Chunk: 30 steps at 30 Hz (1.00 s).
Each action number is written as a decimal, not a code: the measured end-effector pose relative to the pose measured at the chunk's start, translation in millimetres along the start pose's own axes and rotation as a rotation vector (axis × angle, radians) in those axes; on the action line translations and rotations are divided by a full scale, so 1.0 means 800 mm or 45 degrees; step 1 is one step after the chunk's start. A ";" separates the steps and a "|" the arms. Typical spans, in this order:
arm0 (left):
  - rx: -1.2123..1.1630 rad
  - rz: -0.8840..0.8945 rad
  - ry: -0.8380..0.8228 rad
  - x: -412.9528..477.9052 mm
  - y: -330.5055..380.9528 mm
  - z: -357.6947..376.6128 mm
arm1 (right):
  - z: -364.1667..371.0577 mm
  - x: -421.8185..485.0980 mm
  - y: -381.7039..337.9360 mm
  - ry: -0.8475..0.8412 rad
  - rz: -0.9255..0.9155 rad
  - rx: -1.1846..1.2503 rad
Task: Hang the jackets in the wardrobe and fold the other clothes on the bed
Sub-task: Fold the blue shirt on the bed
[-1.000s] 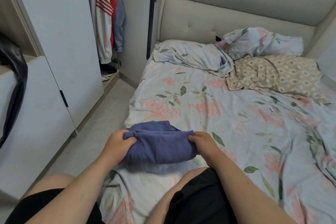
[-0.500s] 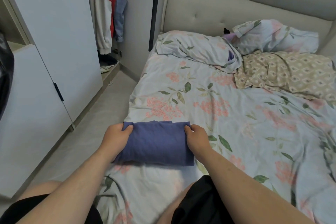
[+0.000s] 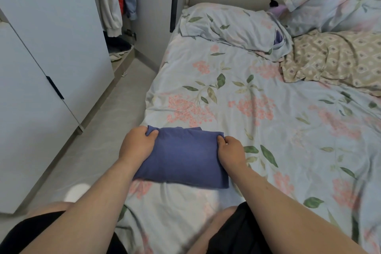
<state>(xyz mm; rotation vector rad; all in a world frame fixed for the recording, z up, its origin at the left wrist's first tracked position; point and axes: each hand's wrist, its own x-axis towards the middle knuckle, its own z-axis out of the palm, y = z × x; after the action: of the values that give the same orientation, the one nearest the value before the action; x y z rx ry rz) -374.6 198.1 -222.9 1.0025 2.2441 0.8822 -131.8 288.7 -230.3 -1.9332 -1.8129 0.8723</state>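
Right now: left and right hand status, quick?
Left hand: closed, gripping the far left corner of the folded blue garment.
Right hand: closed, pinching its far right corner.

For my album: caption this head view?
Left hand and right hand pinch far corners of a folded blue cloth garment on the floral bed.

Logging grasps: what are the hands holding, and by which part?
Both hold the folded blue garment: the left hand pinches its far left corner, the right hand its far right corner.
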 end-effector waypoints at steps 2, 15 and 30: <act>0.014 -0.010 -0.005 0.000 -0.003 -0.001 | -0.001 0.001 0.001 0.012 0.011 0.020; -0.218 -0.094 -0.143 -0.042 -0.012 -0.019 | -0.047 -0.037 0.002 -0.115 0.246 0.344; -0.697 -0.365 -0.471 -0.062 -0.009 -0.028 | -0.050 -0.066 -0.005 -0.456 0.208 0.357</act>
<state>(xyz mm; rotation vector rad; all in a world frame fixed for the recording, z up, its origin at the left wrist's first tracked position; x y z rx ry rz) -363.8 148.0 -204.3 0.5210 1.6481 1.0065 -108.3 243.4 -187.4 -1.8497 -1.6139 1.5222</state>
